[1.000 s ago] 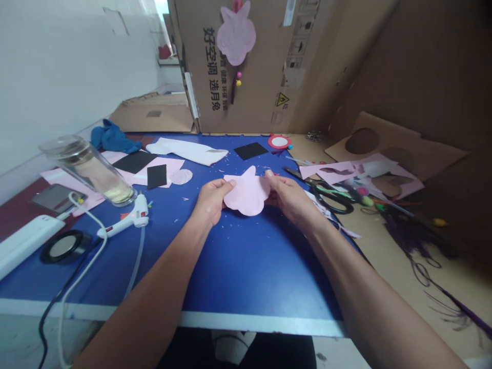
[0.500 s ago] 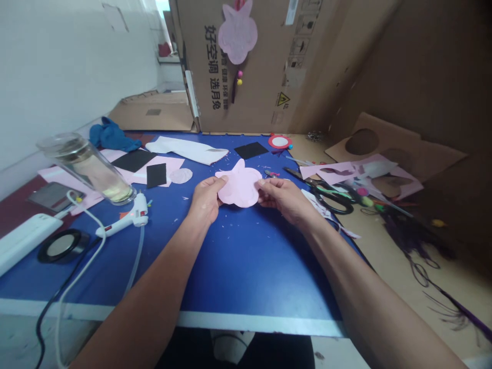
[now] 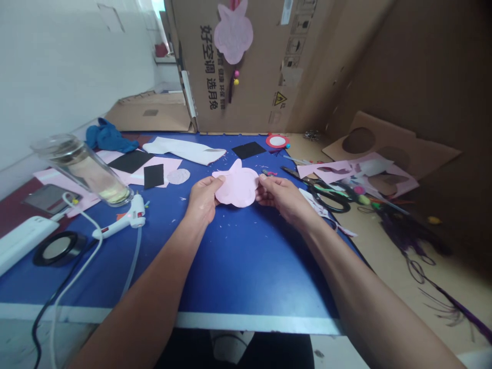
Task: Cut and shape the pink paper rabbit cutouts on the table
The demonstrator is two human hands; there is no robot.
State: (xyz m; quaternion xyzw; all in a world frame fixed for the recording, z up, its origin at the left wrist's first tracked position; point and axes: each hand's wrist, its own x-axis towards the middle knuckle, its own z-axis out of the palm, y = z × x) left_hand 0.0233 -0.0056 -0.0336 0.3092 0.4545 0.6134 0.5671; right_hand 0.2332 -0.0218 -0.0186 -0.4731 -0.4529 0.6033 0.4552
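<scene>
Pink cutout [image 3: 237, 186] between both hands [image 3: 246, 197]

A blue surface [image 3: 238, 266] holds lots of bits. On the left lie a glass jar [image 3: 82, 169] on its side, a white glue gun [image 3: 123, 223] just beside it, and a roll of black tape [image 3: 57, 247]. Black scissors [image 3: 326, 197] lie on the right — near pink paper scraps [image 3: 346, 169]. A big cardboard box [image 3: 261, 66] stands behind — a pink cutout [image 3: 233, 33] hangs on it.
</scene>
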